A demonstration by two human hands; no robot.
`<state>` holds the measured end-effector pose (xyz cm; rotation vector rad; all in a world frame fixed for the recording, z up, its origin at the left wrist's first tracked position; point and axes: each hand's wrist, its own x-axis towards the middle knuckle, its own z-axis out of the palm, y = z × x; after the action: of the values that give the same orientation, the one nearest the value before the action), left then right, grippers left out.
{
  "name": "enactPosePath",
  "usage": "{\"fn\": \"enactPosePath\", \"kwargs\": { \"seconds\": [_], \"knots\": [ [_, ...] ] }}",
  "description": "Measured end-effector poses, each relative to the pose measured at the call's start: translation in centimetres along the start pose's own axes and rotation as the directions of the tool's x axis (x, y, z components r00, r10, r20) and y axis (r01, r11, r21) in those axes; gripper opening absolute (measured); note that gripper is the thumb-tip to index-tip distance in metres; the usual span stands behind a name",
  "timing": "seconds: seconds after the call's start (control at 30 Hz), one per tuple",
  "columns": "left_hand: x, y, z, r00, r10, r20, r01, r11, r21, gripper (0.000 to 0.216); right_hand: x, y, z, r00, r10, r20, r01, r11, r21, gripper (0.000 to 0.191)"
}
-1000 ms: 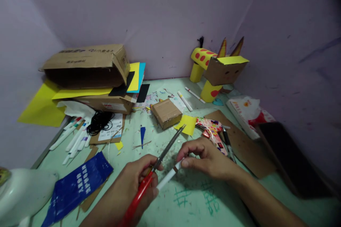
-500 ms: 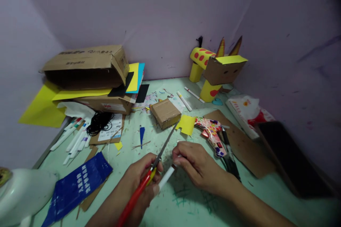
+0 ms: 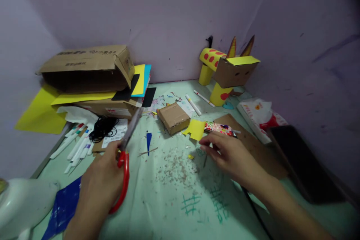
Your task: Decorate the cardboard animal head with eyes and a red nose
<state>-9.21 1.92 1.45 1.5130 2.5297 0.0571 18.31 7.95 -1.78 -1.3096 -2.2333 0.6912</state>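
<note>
My left hand [image 3: 95, 191] is closed round the red handles of a pair of scissors [image 3: 123, 168], whose blades point up and away towards the stacked boxes. My right hand [image 3: 230, 155] lies low over the green table [image 3: 168, 202], fingers stretched out to the left and nothing visible in them. Its fingertips are just short of a notched yellow paper piece [image 3: 195, 129] and a patterned glue gun [image 3: 219, 127]. Small scraps [image 3: 174, 165] litter the table between my hands.
A small cardboard box [image 3: 173, 118] sits mid-table. Stacked cardboard boxes [image 3: 87, 71] with coloured paper stand at the left, beside white markers [image 3: 75, 144] and black cord [image 3: 104, 127]. A cardboard animal [image 3: 227, 71] stands at the back. Tissue pack [image 3: 258, 114] and dark slab [image 3: 298, 161] lie right.
My hands have parted. The left swung the scissors out to the left, and the right moved towards the yellow paper. The white marker held between them is out of sight.
</note>
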Motion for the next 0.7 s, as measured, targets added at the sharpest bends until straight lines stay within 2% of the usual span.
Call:
{"fn": "enactPosePath", "kwargs": {
  "seconds": [0.1, 0.2, 0.3, 0.37, 0.43, 0.5, 0.57, 0.7],
  "knots": [
    [1.3, -0.3, -0.2, 0.994, -0.101, -0.048, 0.107, 0.988, 0.116, 0.040, -0.7, 0.4, 0.1, 0.982, 0.091, 0.165, -0.073, 0.991, -0.113, 0.017],
    [1.4, -0.3, 0.0, 0.988, -0.125, -0.091, 0.133, 0.988, 0.083, 0.042, -0.8, 0.0, 1.2, 0.975, 0.150, 0.161, -0.129, 0.982, -0.137, 0.019],
    [0.8, 0.0, 0.3, 0.973, -0.146, -0.179, 0.144, 0.989, -0.024, 0.043, -0.4, -0.6, 2.6, 0.974, 0.167, 0.151, -0.146, 0.979, -0.144, 0.021],
    [0.0, 0.3, 0.5, 0.958, -0.136, -0.254, 0.109, 0.987, -0.118, 0.042, -0.1, -0.9, 3.4, 0.971, 0.173, 0.163, -0.149, 0.978, -0.148, 0.022],
    [-0.9, 0.8, 0.8, 0.946, -0.068, -0.318, -0.003, 0.976, -0.219, 0.037, 0.0, -1.1, 3.9, 0.967, 0.185, 0.178, -0.158, 0.975, -0.155, 0.022],
    [-1.8, 1.5, 1.3, 0.932, -0.002, -0.363, -0.144, 0.916, -0.375, 0.029, 0.1, -1.2, 4.1, 0.961, 0.200, 0.189, -0.172, 0.973, -0.153, 0.021],
    [-2.6, 2.3, 1.9, 0.942, 0.035, -0.335, -0.221, 0.814, -0.537, 0.022, 0.1, -1.3, 3.9, 0.960, 0.205, 0.192, -0.184, 0.975, -0.125, 0.019],
    [-4.1, 4.2, 2.9, 0.986, 0.061, -0.155, -0.160, 0.602, -0.782, 0.019, -0.1, -1.4, 3.6, 0.966, 0.200, 0.161, -0.207, 0.978, 0.027, 0.014]
  ]
}}
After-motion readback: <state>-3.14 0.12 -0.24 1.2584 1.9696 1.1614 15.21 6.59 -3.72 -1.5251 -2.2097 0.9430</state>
